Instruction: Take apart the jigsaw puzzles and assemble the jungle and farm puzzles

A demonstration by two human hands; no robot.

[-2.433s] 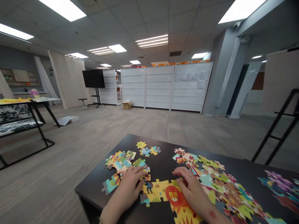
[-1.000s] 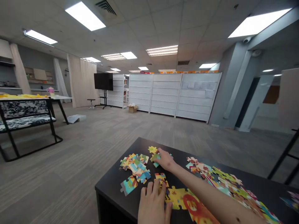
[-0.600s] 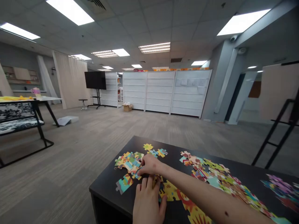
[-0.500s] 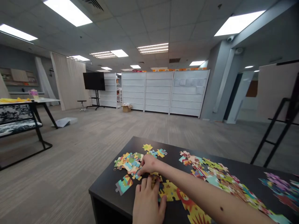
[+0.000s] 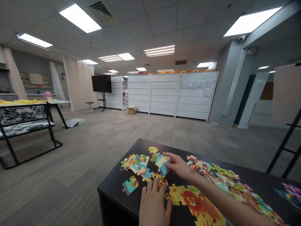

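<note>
My right hand [image 5: 177, 166] pinches a light blue and cream puzzle piece [image 5: 161, 162] just above the black tabletop, its fingers closed on the edge. My left hand [image 5: 154, 201] lies with fingers stretched out, fingertips resting on a yellow puzzle piece [image 5: 162, 179] at the corner of the joined part. That joined part, a yellow puzzle section [image 5: 203, 205] with red lions, runs to the right, partly under my right forearm. Left of the hands sits a heap of loose pieces [image 5: 135, 163]. A teal and grey puzzle piece [image 5: 130, 185] lies alone near the table's left edge.
A long pile of mixed pieces [image 5: 225, 179] spreads along the right of the black table [image 5: 113, 188]. Purple and blue pieces [image 5: 290, 196] lie farther right. One yellow piece [image 5: 153, 149] is near the far edge. A black easel frame [image 5: 288, 147] stands beyond.
My right hand has moved right from the heap and now holds a light blue and cream puzzle piece. My left hand stays on the joined pieces. The view has turned slightly left.
</note>
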